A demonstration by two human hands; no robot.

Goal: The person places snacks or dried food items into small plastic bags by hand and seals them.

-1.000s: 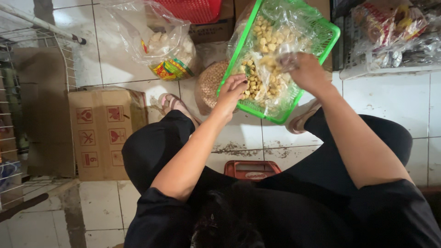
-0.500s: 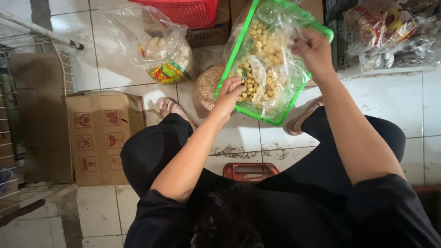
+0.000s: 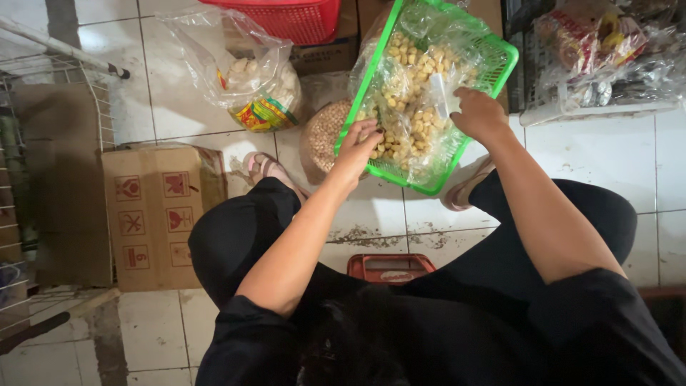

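Your left hand [image 3: 361, 141] grips the green basket's [image 3: 500, 53] near rim. Your right hand [image 3: 477, 113] pinches the clear bag of pale snack pieces [image 3: 411, 107] inside. Bare floor tile [image 3: 593, 154] lies right.

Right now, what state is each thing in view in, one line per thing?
green basket: tilted, lined with clear plastic, holding pale round pieces.
left hand: gripping the basket's near rim.
right hand: resting on the plastic inside the basket.
clear plastic bag: on the floor, open, partly filled.
cardboard box: flattened on the tiles.
red basket: on the floor, contents not visible.
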